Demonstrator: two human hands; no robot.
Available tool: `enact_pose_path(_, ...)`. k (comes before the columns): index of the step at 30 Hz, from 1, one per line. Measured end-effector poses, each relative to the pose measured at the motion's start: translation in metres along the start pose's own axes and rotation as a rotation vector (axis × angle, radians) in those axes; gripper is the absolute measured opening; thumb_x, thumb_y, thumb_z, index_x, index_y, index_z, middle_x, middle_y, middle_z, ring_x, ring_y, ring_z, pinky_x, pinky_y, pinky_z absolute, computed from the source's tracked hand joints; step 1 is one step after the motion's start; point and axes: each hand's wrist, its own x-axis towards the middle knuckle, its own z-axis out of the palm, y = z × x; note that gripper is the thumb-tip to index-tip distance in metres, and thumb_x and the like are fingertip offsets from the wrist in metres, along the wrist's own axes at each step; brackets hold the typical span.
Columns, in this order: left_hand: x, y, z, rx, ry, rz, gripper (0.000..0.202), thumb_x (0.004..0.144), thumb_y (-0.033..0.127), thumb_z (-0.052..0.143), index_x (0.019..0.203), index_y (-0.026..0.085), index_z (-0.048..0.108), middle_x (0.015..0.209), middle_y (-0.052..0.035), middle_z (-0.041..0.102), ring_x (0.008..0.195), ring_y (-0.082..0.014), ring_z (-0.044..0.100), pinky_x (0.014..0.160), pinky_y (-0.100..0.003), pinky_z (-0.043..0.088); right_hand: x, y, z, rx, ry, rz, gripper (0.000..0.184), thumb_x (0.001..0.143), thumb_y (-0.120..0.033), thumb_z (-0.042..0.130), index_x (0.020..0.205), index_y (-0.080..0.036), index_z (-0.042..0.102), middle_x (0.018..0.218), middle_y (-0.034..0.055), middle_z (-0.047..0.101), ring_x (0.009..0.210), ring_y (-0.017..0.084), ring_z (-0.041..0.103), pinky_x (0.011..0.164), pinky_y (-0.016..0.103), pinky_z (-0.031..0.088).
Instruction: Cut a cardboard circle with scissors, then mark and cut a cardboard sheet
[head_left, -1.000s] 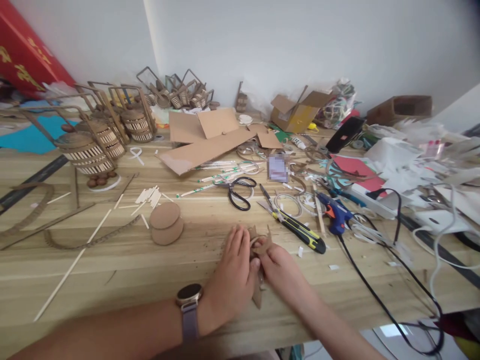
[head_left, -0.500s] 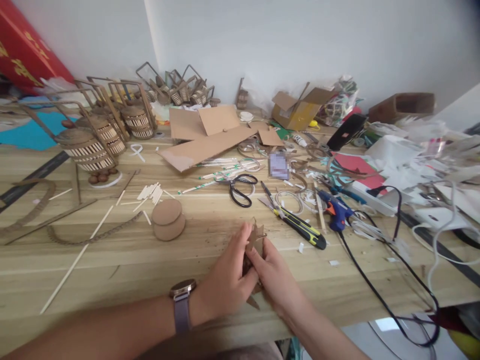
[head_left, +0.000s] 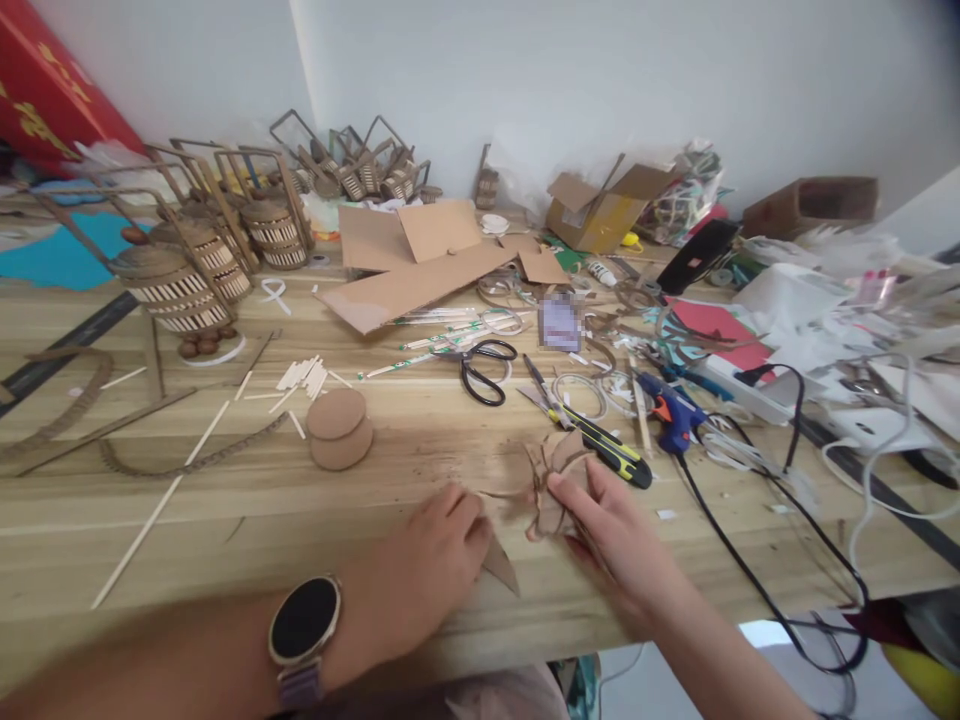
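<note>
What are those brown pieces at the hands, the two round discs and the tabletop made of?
Brown pieces: thin cardboard, probably; matte, flat, pointed cut edges. Round discs: same matte brown board, seemingly. Tabletop: pale wood or laminate, grain streaks.

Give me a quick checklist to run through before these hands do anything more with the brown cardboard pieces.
1. Cardboard pieces within reach of both hands: ok, they lie on the table between them.
2. Left hand contact: ok, fingertips at the pieces' near edge.
3. Right hand contact: ok, fingers rest on the pieces.
4. Utility knife clear of fingers: not ok, it lies just beyond the right hand; blade cannot tell.
5. Glue gun cord away from the arms: ok, it runs off to the right.
6. Shape of the pieces: cannot tell, blurred.
</note>
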Motion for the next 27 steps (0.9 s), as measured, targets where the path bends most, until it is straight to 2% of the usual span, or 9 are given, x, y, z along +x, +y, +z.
enact_pose_path(3, -0.003, 0.005, 0.002, 0.010, -0.076, -0.025, 0.019, 0.096, 0.008, 0.051, 0.104, 0.015, 0.066, 0.113, -0.0114, 0.064, 0.107, -0.0278, 0.058, 0.091, -0.041, 0.052, -0.012, 0.009, -0.009, -0.162, -0.120, 0.075, 0.039, 0.075, -0.055, 0.075, 0.086, -0.022, 0.056, 0.062, -0.0044, 0.064, 0.043, 0.011, 0.053, 0.036, 0.020, 0.028)
enact_pose_path(5, 0.001, 0.006, 0.003, -0.086, -0.077, -0.064, 0.018, 0.094, 0.007, 0.051, 0.099, 0.015, 0.066, 0.110, -0.0109, 0.064, 0.104, -0.0262, 0.058, 0.090, -0.039, 0.050, -0.019, 0.013, -0.011, -0.235, -0.160, 0.042, 0.035, 0.080, -0.052, 0.071, 0.088, -0.021, 0.059, 0.067, -0.0021, 0.067, 0.050, 0.014, 0.058, 0.042, 0.022, 0.039)
enact_pose_path(7, 0.007, 0.006, 0.002, -0.214, -0.084, -0.134, 0.012, 0.091, 0.009, 0.055, 0.092, 0.015, 0.065, 0.105, -0.0100, 0.063, 0.097, -0.0247, 0.058, 0.086, -0.037, 0.050, -0.026, 0.017, -0.009, -0.291, -0.202, -0.026, 0.032, 0.083, -0.051, 0.067, 0.089, -0.021, 0.061, 0.078, 0.0020, 0.072, 0.067, 0.019, 0.066, 0.059, 0.027, 0.053)
enact_pose_path(9, 0.012, 0.006, 0.001, -0.317, -0.090, -0.180, 0.007, 0.088, 0.013, 0.059, 0.083, 0.016, 0.062, 0.100, -0.0083, 0.062, 0.094, -0.0239, 0.057, 0.082, -0.035, 0.049, -0.031, 0.020, -0.006, -0.386, -0.222, -0.095, 0.029, 0.085, -0.050, 0.062, 0.086, -0.021, 0.061, 0.085, 0.0045, 0.074, 0.080, 0.022, 0.068, 0.074, 0.032, 0.056)
enact_pose_path(13, 0.015, 0.006, 0.001, -0.386, -0.088, -0.193, 0.011, 0.086, 0.012, 0.060, 0.077, 0.018, 0.058, 0.094, -0.0055, 0.060, 0.092, -0.0221, 0.056, 0.080, -0.032, 0.046, -0.037, 0.028, -0.001, -0.606, -0.168, -0.194, 0.025, 0.087, -0.045, 0.052, 0.084, -0.022, 0.060, 0.085, 0.0066, 0.074, 0.083, 0.024, 0.067, 0.076, 0.034, 0.054)
enact_pose_path(18, 0.008, 0.006, 0.008, -0.341, -0.078, -0.197, 0.011, 0.091, 0.009, 0.054, 0.097, 0.015, 0.061, 0.108, -0.0083, 0.061, 0.099, -0.0222, 0.056, 0.086, -0.034, 0.047, -0.039, 0.036, -0.002, -0.697, -0.098, -0.148, 0.027, 0.082, -0.048, 0.049, 0.080, -0.023, 0.056, 0.081, 0.0087, 0.072, 0.078, 0.025, 0.065, 0.072, 0.036, 0.052)
enact_pose_path(21, 0.004, 0.009, 0.011, -0.287, -0.070, -0.119, 0.016, 0.096, 0.010, 0.049, 0.102, 0.016, 0.063, 0.112, -0.0083, 0.061, 0.105, -0.0230, 0.055, 0.092, -0.035, 0.046, -0.041, 0.039, -0.003, -0.691, -0.020, -0.149, 0.027, 0.077, -0.050, 0.052, 0.077, -0.024, 0.057, 0.079, 0.0079, 0.072, 0.077, 0.026, 0.065, 0.072, 0.036, 0.053)
enact_pose_path(24, 0.002, 0.015, 0.011, -0.261, -0.099, -0.119, 0.018, 0.098, 0.010, 0.049, 0.096, 0.016, 0.066, 0.107, -0.0082, 0.063, 0.101, -0.0227, 0.057, 0.089, -0.033, 0.048, -0.050, 0.049, -0.005, -0.632, 0.032, -0.129, 0.026, 0.076, -0.052, 0.057, 0.072, -0.025, 0.055, 0.072, 0.0049, 0.071, 0.071, 0.024, 0.065, 0.067, 0.034, 0.053)
enact_pose_path(27, 0.002, 0.021, 0.011, -0.252, -0.110, -0.072, 0.022, 0.099, 0.010, 0.048, 0.090, 0.015, 0.067, 0.102, -0.0082, 0.065, 0.098, -0.0218, 0.059, 0.087, -0.032, 0.050, -0.066, 0.066, -0.010, -0.564, 0.047, -0.062, 0.031, 0.082, -0.055, 0.058, 0.072, -0.026, 0.054, 0.065, 0.0026, 0.069, 0.063, 0.022, 0.065, 0.063, 0.031, 0.053)
